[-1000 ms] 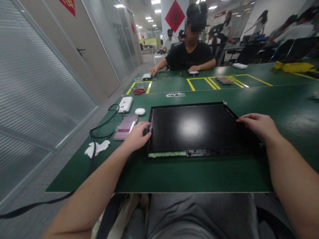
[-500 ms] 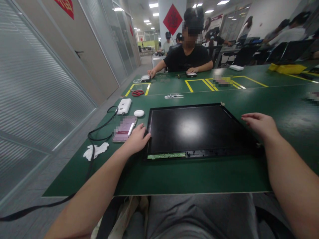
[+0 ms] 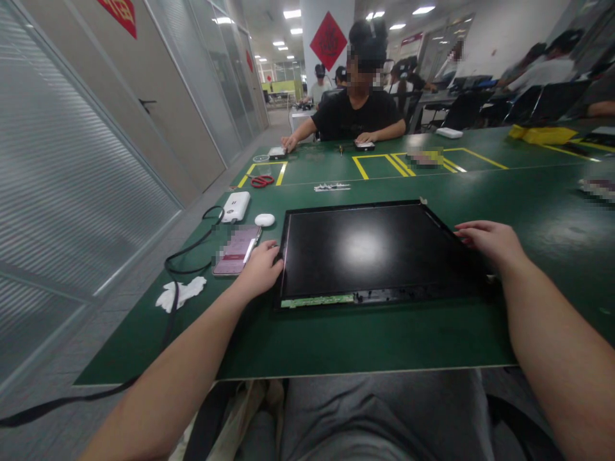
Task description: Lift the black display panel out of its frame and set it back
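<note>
A flat black display panel [image 3: 379, 250] lies on the green table, a strip of green circuit board [image 3: 317, 301] showing along its near edge. At its left edge is my left hand [image 3: 261, 267], thumb against the frame and fingers curled along the side. My right hand [image 3: 494, 243] is closed at the opposite edge, fingertips on the frame; part of its grip is hidden. Just left of my left hand lies a phone [image 3: 235, 251], with a white earbud case [image 3: 264, 220] above it.
A white power bank [image 3: 236, 207] with a black cord [image 3: 185, 256] and a crumpled tissue [image 3: 181, 293] lie on the left. Red-handled scissors [image 3: 262, 182] and white strips [image 3: 332, 187] are farther back. Across the table [image 3: 365, 342] sits a person in black [image 3: 358, 115], hands on small devices.
My right hand has moved left and in to the panel's right edge. My left hand stays at the left edge. The view has shifted slightly.
</note>
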